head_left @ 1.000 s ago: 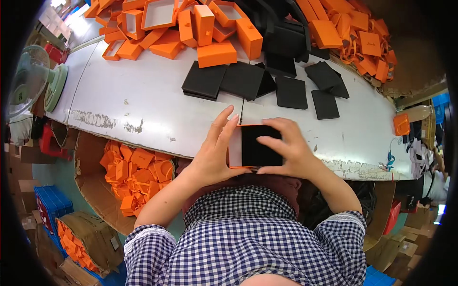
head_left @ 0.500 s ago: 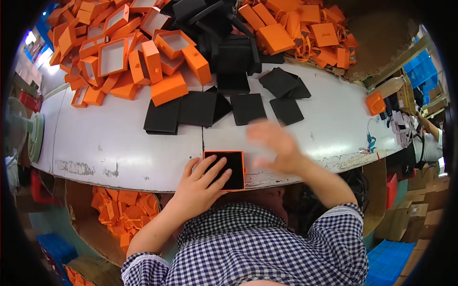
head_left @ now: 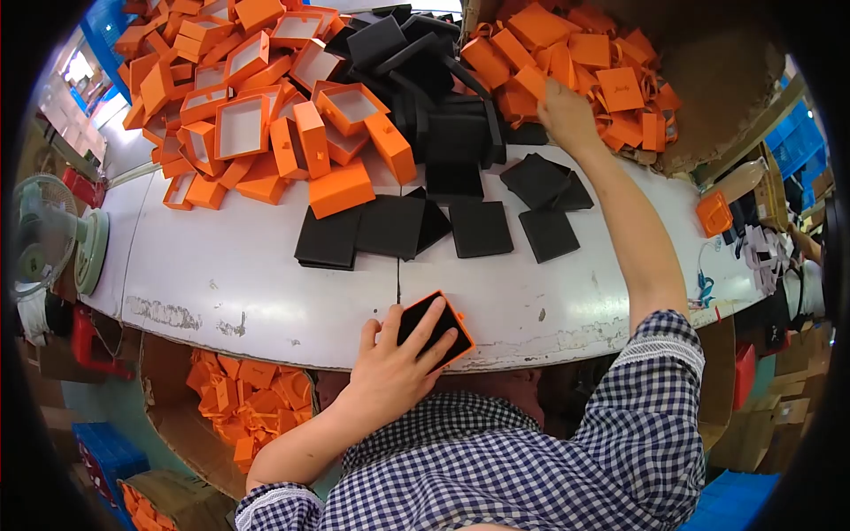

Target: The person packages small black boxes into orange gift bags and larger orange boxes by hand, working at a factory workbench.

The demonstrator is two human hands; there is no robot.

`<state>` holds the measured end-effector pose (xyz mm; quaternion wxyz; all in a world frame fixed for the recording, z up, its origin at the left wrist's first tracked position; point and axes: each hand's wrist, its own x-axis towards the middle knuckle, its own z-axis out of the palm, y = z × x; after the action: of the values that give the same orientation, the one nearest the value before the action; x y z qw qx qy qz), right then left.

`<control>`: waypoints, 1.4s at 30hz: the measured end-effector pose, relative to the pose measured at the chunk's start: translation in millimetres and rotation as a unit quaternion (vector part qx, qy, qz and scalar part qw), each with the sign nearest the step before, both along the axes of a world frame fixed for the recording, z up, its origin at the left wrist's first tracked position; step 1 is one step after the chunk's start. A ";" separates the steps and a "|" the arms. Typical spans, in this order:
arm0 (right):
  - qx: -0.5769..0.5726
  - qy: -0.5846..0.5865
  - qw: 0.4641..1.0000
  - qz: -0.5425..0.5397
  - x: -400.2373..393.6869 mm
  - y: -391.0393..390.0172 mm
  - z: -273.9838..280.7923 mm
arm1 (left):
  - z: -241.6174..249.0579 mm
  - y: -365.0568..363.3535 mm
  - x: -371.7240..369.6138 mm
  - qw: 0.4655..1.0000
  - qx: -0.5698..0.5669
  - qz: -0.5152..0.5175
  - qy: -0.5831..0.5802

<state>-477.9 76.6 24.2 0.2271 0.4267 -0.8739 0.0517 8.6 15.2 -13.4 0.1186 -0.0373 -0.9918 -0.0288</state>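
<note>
At the table's near edge, my left hand [head_left: 398, 358] rests on a small orange box tray [head_left: 459, 352] with a black foam insert [head_left: 423, 320]. Its fingers are spread over the insert, and the tray sits turned at an angle. My right arm is stretched far forward to the heap on the right. There my right hand [head_left: 567, 115] has its fingers closed on an orange box [head_left: 531, 81]; the fingertips are partly hidden. Between the hands lie several flat black foam pads [head_left: 482, 228].
A large heap of orange box trays [head_left: 241, 126] fills the back left. Black foam pieces [head_left: 453, 146] are piled at the back middle. A carton [head_left: 722, 88] stands behind the right heap. Below the table is a carton of orange pieces [head_left: 252, 398]. A fan [head_left: 44, 239] stands far left.
My right hand has moved from above the near table to the orange heap at the back right and closed on a box. The tray under my left hand has turned.
</note>
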 end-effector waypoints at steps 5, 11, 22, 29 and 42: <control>-0.232 0.117 0.962 0.089 59.7 59.9 52.2 | 19.3 -15.5 8.7 0.994 0.060 0.040 -0.082; -0.419 -0.490 0.760 0.087 189.4 139.9 13.7 | 22.4 -30.1 28.6 0.989 0.051 0.090 -0.102; -0.066 -0.244 0.967 0.017 262.3 162.1 -39.5 | -5.5 -35.8 43.9 0.979 0.164 0.118 0.019; -0.097 -0.250 0.917 0.296 268.8 101.3 1.5 | -13.9 -52.9 23.5 0.965 0.253 0.046 0.050; -0.227 -0.546 0.764 0.259 285.0 49.6 -18.4 | -22.4 -61.0 54.3 0.953 0.279 0.101 0.069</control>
<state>-192.9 126.2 5.8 -0.2201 0.4726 -0.6695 0.5291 62.9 -45.8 -35.9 0.1949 0.0962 -0.9323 -0.2890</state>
